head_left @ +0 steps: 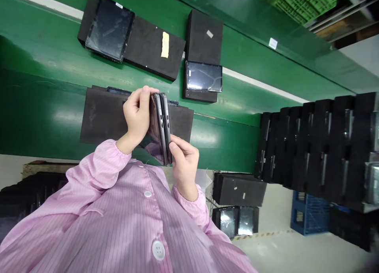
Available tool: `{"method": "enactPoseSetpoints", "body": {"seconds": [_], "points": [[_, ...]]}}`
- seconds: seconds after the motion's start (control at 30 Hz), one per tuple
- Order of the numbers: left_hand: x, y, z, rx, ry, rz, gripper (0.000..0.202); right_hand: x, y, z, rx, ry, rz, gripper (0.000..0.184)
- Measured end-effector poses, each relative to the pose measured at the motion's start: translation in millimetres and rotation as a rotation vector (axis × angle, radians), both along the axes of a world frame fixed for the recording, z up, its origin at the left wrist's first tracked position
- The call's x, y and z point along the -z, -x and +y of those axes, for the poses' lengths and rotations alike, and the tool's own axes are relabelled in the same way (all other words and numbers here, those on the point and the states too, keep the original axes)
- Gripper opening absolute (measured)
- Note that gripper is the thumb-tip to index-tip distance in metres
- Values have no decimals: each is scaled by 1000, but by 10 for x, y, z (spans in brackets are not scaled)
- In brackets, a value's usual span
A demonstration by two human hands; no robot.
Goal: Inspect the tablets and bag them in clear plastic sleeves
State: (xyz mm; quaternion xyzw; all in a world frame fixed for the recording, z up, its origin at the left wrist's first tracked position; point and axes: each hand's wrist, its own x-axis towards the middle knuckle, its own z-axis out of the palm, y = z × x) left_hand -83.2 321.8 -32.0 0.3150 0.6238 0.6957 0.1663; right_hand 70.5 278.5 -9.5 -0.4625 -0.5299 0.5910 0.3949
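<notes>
Two tablets [162, 127] stand face to back on edge in front of my chest, their thin sides with ports turned up toward me. My left hand [137, 113] is closed on their upper left part, thumb along the near side. Lower on the right, my right hand [185, 158] pinches the stack's edge between thumb and fingers. Beneath the tablets lies a long black foam block [103, 119], partly hidden by my hands. Slivers of another dark device show at the block's far edge.
On the green bench [225, 142], a large tablet [111, 28] and a smaller tablet [204, 76] rest on black foam blocks. A row of black foam holders [310, 142] with devices stands at right. A blue crate [310, 215] sits below, a green crate [304, 4] above.
</notes>
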Motion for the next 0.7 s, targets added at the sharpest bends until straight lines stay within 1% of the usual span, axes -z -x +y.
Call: {"method": "enactPoseSetpoints", "body": {"seconds": [0.2,0.33,0.43,0.5,0.53,0.57,0.6,0.63,0.7], "points": [[64,-11,64,41,-21,-9,39,59,-27,21,56,-6,-60,18],[83,-18,78,46,-8,-2,38,37,-15,26,88,-17,-72,21],[36,-40,59,39,9,6,38,-18,7,15,58,-26,-83,24],[9,-58,35,49,11,14,39,-53,20,-2,4,-45,-154,29],[19,-60,20,61,5,20,40,-65,27,-13,-29,-66,-203,31],[56,-55,3,68,-1,25,39,-72,33,-26,-59,-91,-249,33],[128,-38,-17,60,-5,29,38,-73,41,-40,-83,-120,-287,34],[237,-8,-40,32,-3,26,35,-71,48,-56,-101,-147,-315,35],[554,87,-91,-69,26,-16,35,-60,63,-91,-103,-185,-340,34]]}}
